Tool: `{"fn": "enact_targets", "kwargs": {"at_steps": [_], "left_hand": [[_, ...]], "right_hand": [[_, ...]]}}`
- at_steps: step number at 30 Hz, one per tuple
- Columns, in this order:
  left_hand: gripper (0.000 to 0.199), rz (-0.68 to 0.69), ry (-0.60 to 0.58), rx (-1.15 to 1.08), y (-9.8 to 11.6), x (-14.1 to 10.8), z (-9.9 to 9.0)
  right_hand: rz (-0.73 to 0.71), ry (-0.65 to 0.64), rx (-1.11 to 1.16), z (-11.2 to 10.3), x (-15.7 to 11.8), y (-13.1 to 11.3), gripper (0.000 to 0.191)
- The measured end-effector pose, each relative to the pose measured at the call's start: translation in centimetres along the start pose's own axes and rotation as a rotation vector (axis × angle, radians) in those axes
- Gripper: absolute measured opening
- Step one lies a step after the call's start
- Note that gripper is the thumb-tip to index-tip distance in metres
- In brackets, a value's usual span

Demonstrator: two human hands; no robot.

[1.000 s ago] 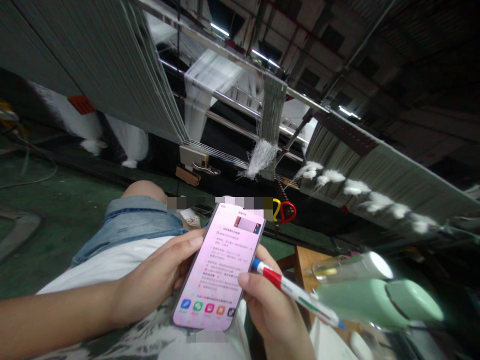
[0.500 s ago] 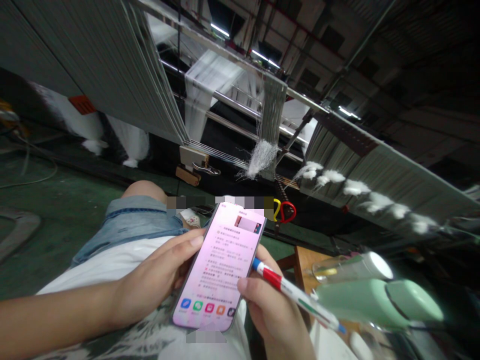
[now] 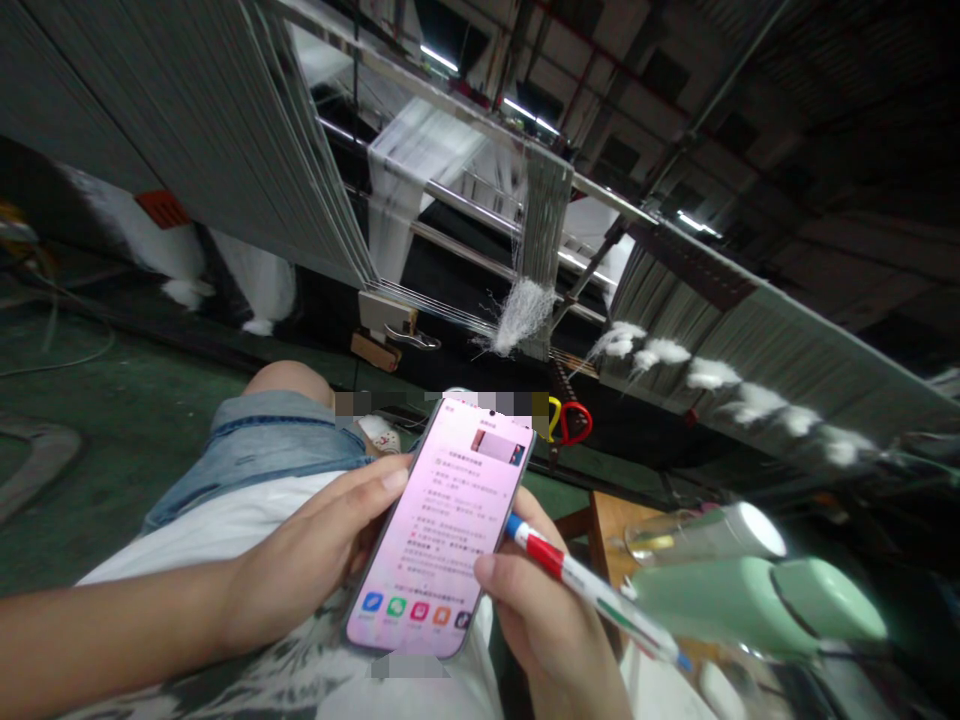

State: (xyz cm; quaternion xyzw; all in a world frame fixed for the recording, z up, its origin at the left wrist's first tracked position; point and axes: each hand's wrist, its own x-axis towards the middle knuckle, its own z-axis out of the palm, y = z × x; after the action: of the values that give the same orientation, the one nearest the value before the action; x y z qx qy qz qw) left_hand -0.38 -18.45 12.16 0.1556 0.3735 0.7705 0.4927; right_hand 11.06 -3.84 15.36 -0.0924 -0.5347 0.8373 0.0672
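Head view, desk: a wooden desk (image 3: 606, 530) at lower right, carrying a clear bottle with a white lid (image 3: 720, 535), a green bottle (image 3: 712, 597) lying in view just beside it, and white sheets (image 3: 660, 685).
Floor: green floor (image 3: 157, 385), worn, with a thin pale cable (image 3: 82, 365) at left.
Room: dim hall; strip lights (image 3: 439, 60) above; grey thread sheets (image 3: 172, 120) on a long frame, with a tangled white tuft (image 3: 523, 315) at centre and white tufts (image 3: 712, 375) in a row at right.
Frame fittings: an orange tag (image 3: 163, 208) at left; a metal clip (image 3: 412, 338) by a pale block; scissors (image 3: 574, 423) with red and yellow handles, beyond the phone.
Phone: lit phone (image 3: 435, 530) above the lap, tilted, its screen showing lines of text over a row of app icons; the text is too blurred to read.
Left hand (image 3: 337, 530): closed about the phone's left edge, thumb along the side.
Right hand (image 3: 544, 610): supports the phone's right edge, thumb tip at the screen's margin, and grips a white pen (image 3: 596, 590) with red and blue parts.
Change: compared with the earliest frame, the right thumb tip sits slightly lower; the phone has shifted minutely, its page and icons alike.
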Motion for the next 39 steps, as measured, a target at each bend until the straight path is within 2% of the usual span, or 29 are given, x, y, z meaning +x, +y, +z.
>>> {"fn": "enact_targets", "kwargs": {"at_steps": [6, 11, 15, 25, 39], "left_hand": [[0.023, -0.005, 0.008, -0.012, 0.0, -0.1, 0.0], [0.025, -0.007, 0.013, -0.014, -0.1, -0.1, 0.0], [0.026, -0.015, 0.006, -0.008, -0.1, -0.1, 0.0], [0.026, 0.007, 0.016, 0.016, -0.4, -0.1, -0.4], [0.024, -0.006, 0.004, 0.014, -0.1, -0.1, -0.2]], "right_hand": [[0.013, -0.026, 0.006, 0.0, 0.1, -0.1, 0.05], [0.021, 0.041, -0.049, -0.2, 0.2, 0.1, 0.044], [0.068, 0.04, 0.025, -0.1, 0.2, 0.4, 0.04], [0.063, 0.057, 0.105, -0.1, 0.4, 0.8, 0.032], [0.072, 0.066, 0.07, -0.1, 0.4, 0.9, 0.034]]}}
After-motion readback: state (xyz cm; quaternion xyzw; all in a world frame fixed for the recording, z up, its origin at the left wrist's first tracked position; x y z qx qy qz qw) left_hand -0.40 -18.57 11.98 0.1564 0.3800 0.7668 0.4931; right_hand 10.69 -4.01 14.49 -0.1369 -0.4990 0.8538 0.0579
